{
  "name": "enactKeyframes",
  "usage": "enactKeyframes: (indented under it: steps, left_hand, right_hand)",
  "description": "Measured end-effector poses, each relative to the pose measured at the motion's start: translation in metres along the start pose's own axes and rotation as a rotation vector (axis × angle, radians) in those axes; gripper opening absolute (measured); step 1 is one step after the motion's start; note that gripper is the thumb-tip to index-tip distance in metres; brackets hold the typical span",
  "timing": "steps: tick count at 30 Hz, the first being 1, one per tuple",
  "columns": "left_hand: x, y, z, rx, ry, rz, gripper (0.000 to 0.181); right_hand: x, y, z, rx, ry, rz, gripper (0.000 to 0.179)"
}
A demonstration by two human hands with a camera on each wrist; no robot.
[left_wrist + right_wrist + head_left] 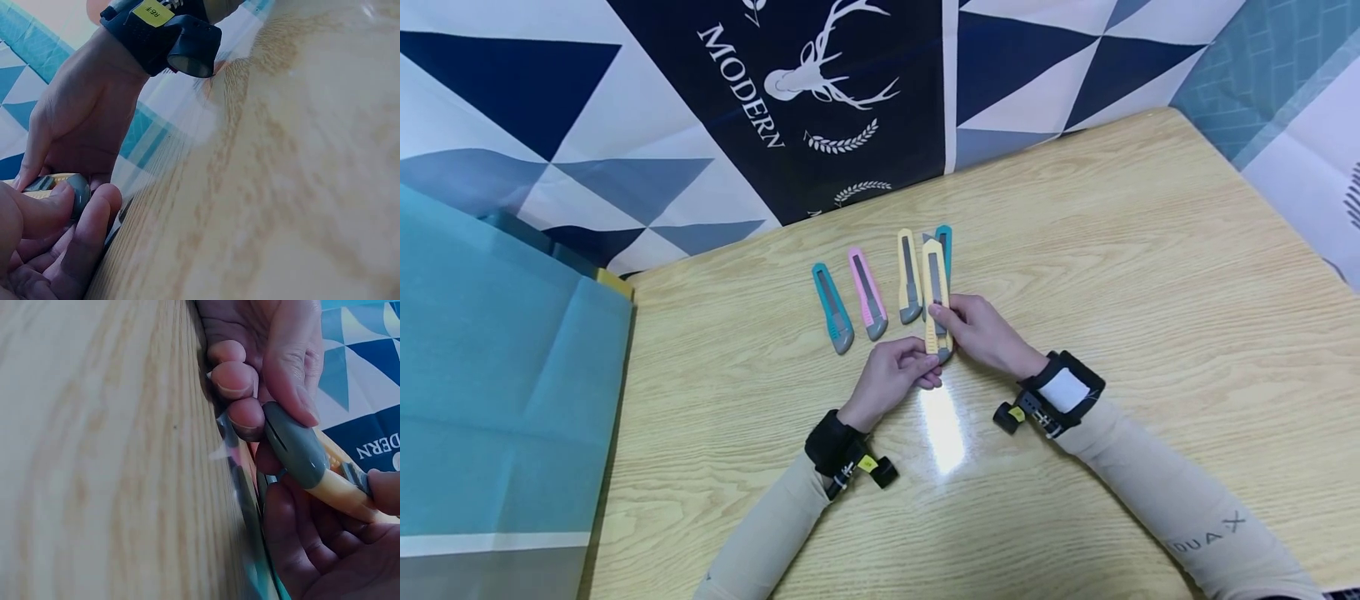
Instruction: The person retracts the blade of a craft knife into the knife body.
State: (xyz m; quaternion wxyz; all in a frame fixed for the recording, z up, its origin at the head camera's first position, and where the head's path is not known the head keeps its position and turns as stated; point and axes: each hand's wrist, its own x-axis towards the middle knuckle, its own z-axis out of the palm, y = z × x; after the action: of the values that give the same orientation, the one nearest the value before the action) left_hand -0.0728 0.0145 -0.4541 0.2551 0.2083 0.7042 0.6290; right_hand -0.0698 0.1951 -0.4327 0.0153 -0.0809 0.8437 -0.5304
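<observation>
Both hands hold a yellow utility knife (pixel 935 275) just above the table, its grey-capped end toward the person. A small grey tip shows at its far end. My left hand (pixel 891 372) pinches the grey end cap (pixel 294 447) between thumb and fingers. Higher on the body, my right hand (pixel 988 333) grips the knife, its thumb at the grey slider (pixel 355 477). Left of it lie a second yellow utility knife (pixel 908 275), a pink one (pixel 868 293) and a teal one (pixel 832 308). Another teal utility knife (pixel 945 242) is partly hidden behind the held knife.
The wooden table (pixel 1150 350) spreads out around the hands. Along its back hangs a patterned cloth (pixel 850 108) with a deer print. A teal covered block (pixel 505 375) stands at the left edge.
</observation>
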Motion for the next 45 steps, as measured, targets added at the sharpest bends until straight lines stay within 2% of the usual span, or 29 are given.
enactKeyframes:
  steps: [6, 10, 19, 24, 29, 37, 45]
  left_hand:
    - [-0.001, 0.001, 0.000, 0.013, -0.003, -0.001, 0.008]
    - [-0.002, 0.003, 0.000, 0.003, -0.005, -0.008, 0.009]
    - [-0.009, 0.028, 0.003, 0.015, -0.017, -0.002, 0.012]
    - [-0.010, 0.028, 0.004, 0.011, -0.004, -0.017, 0.013]
    - [-0.010, 0.027, 0.003, 0.014, -0.015, -0.005, 0.013]
    - [-0.009, 0.028, 0.003, 0.012, -0.038, 0.007, 0.011]
    - [-0.010, 0.029, 0.003, -0.007, -0.047, -0.013, 0.012]
  right_hand:
    - [-0.002, 0.002, 0.003, -0.008, 0.010, -0.031, 0.032]
    - [-0.002, 0.001, 0.004, 0.013, -0.011, -0.058, 0.024]
    - [-0.004, 0.000, 0.002, -0.014, -0.047, -0.058, 0.019]
    - [-0.003, 0.001, 0.001, -0.011, -0.072, -0.040, 0.022]
    - [-0.003, 0.001, -0.001, -0.008, -0.083, -0.029, 0.024]
    - [-0.003, 0.000, -0.001, -0.022, -0.062, -0.054, 0.018]
    - [-0.003, 0.002, -0.002, -0.023, -0.075, -0.067, 0.018]
